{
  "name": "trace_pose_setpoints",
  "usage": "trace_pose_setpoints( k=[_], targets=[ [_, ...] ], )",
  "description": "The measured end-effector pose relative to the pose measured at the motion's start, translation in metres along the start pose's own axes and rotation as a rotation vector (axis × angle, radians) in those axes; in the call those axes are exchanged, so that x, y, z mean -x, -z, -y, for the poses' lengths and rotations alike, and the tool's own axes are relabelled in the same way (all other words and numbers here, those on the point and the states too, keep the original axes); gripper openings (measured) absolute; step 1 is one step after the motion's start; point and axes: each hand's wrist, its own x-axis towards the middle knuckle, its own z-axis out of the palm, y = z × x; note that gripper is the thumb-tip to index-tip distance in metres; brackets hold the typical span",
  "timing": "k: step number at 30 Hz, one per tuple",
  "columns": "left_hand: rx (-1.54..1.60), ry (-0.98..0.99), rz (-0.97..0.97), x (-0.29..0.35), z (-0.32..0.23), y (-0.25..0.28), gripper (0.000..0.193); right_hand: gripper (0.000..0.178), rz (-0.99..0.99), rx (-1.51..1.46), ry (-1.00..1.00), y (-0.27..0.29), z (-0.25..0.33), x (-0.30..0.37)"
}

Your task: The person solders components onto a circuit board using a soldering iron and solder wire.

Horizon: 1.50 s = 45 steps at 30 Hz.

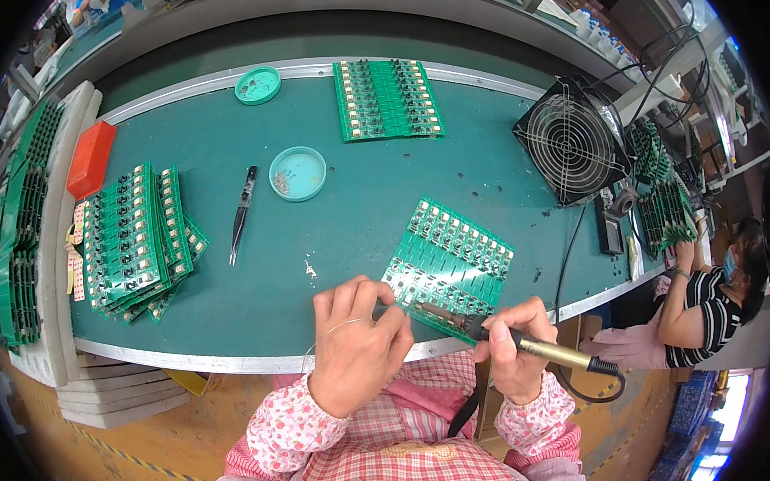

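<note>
The green circuit board panel (450,263) lay tilted on the green bench mat (349,216), near its front edge. The right hand (517,348) was closed around a soldering iron (503,333), whose tip rested on the panel's near edge. The left hand (356,346), just left of the panel, was curled with fingertips pinched on a thin solder wire (342,325) by that same edge. Well left of the panel lay tweezers (243,215), beyond them a stack of boards (132,241). Behind the panel sat a teal dish (298,173); a fan (571,139) stood to its right.
</note>
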Motion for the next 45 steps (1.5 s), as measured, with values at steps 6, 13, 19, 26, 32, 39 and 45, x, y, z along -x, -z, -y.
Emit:
trace_pose_setpoints(
  k=[6, 13, 19, 26, 32, 39, 45],
  targets=[
    [-0.027, -0.002, -0.002, 0.0, -0.001, -0.001, 0.011, 0.012, 0.009, 0.186, 0.203, -0.003, -0.009, 0.006],
    [-0.051, 0.002, 0.012, 0.0, -0.001, -0.003, 0.01, 0.012, 0.135, 0.242, 0.554, -0.004, -0.005, -0.005],
    [-0.04, -0.004, 0.01, 0.001, 0.0, -0.001, 0.01, 0.02, 0.338, 0.556, 0.886, -0.002, -0.007, 0.002],
    [-0.017, 0.002, 0.001, 0.0, 0.001, 0.0, 0.011, 0.018, 0.223, 0.319, 0.626, 0.005, -0.001, -0.001],
    [-0.017, -0.004, -0.012, -0.001, 0.001, 0.0, 0.01, 0.018, 0.001, -0.086, -0.065, 0.004, 0.009, -0.01],
    [-0.019, 0.0, 0.005, -0.003, 0.0, -0.001, 0.01, 0.019, 0.049, -0.149, -0.104, 0.001, 0.006, -0.026],
    [-0.03, 0.006, 0.011, -0.002, -0.002, -0.003, 0.01, 0.019, 0.103, -0.141, -0.099, 0.0, 0.008, -0.028]
  ],
)
